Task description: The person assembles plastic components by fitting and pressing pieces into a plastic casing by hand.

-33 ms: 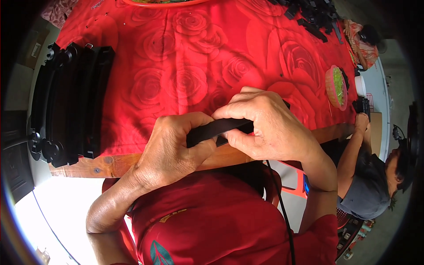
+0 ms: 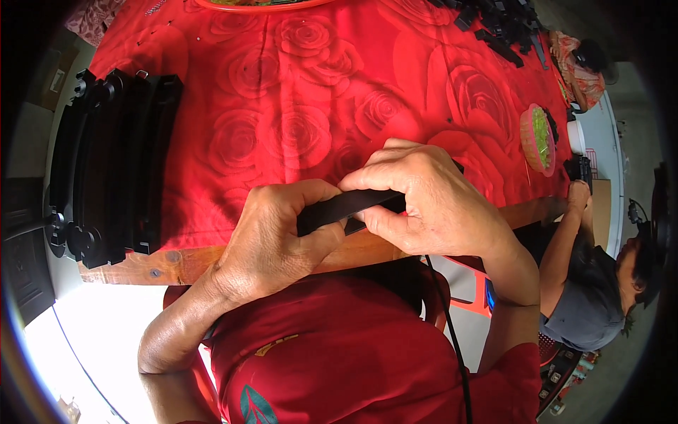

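A black strip (image 2: 351, 206) is gripped at its left end by the left hand (image 2: 279, 237) and at its right end by the right hand (image 2: 424, 201), fingers clenched around it. It is held just above the near edge of the red rose-patterned surface (image 2: 296, 92). A stack of black strips (image 2: 113, 166) is seen at the left.

Bright daylight, sharp at centre; glare blows out the lower left, fisheye bends and darkens the rim.

No clear packages, labels, signs or screens; small pale card (image 2: 55, 80) far left, detail unreadable.
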Tool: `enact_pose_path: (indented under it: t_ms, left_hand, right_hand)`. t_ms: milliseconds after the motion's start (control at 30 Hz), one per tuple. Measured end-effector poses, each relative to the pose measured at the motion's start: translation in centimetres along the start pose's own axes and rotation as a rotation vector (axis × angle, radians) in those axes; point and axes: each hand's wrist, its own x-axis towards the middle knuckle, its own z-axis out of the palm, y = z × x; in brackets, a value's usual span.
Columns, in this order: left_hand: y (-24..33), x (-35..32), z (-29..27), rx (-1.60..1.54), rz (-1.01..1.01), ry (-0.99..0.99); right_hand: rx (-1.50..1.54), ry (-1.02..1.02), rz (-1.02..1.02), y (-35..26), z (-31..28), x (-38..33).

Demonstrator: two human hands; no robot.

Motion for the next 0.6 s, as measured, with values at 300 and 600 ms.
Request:
enact_pose_path:
  t_ms: [300, 600]
  left_hand:
    - [0.18, 0.24, -0.33, -0.027, -0.111, -0.023]
    - [0.20, 0.31, -0.46, -0.067, -0.119, -0.012]
  right_hand:
    - [0.007, -0.028, -0.032, 0.28, -0.06, 0.55]
    - [-0.007, 0.019, -0.032, -0.05, 0.06, 0.53]
